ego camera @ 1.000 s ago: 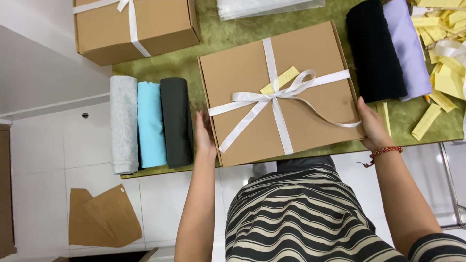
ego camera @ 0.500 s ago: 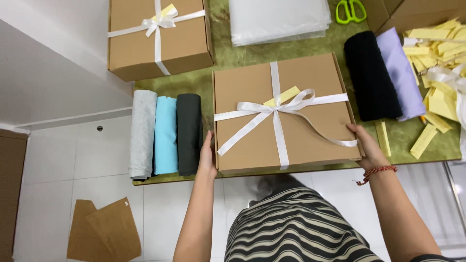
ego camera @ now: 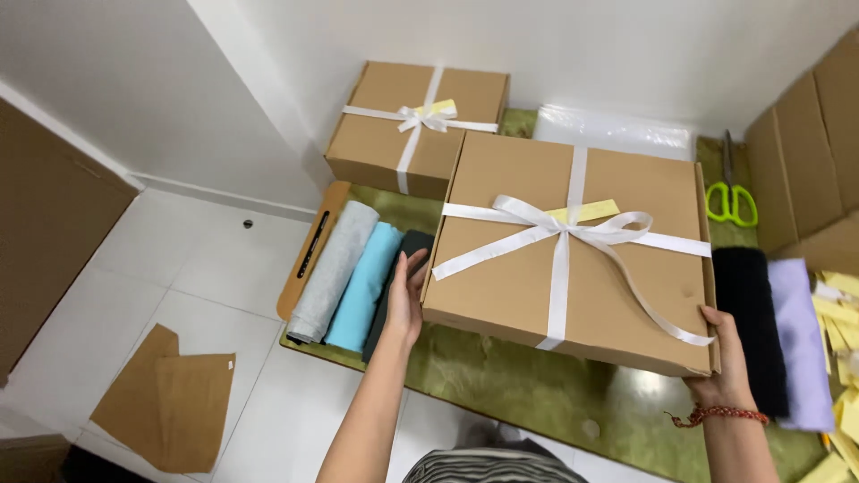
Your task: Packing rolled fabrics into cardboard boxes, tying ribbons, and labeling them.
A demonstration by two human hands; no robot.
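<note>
A flat brown cardboard box (ego camera: 537,277) tied with a white ribbon bow and a yellow tag is lifted off the green table (ego camera: 501,376). My left hand (ego camera: 407,295) grips its left edge and my right hand (ego camera: 725,358), with a red bracelet at the wrist, grips its near right corner. A second ribboned brown box (ego camera: 416,125) rests at the back left of the table, near the wall.
Rolled grey (ego camera: 333,268), light blue (ego camera: 365,284) and dark (ego camera: 398,268) cloths lie left of the box. Black (ego camera: 747,313) and lilac (ego camera: 801,340) rolls lie at right, with yellow paper slips (ego camera: 837,313), green scissors (ego camera: 732,192), a clear plastic bag (ego camera: 613,132) and brown paper pieces (ego camera: 165,394) on the floor.
The box has been raised off the table and carried up and back between both hands. The view has swung, so the table now appears at an angle.
</note>
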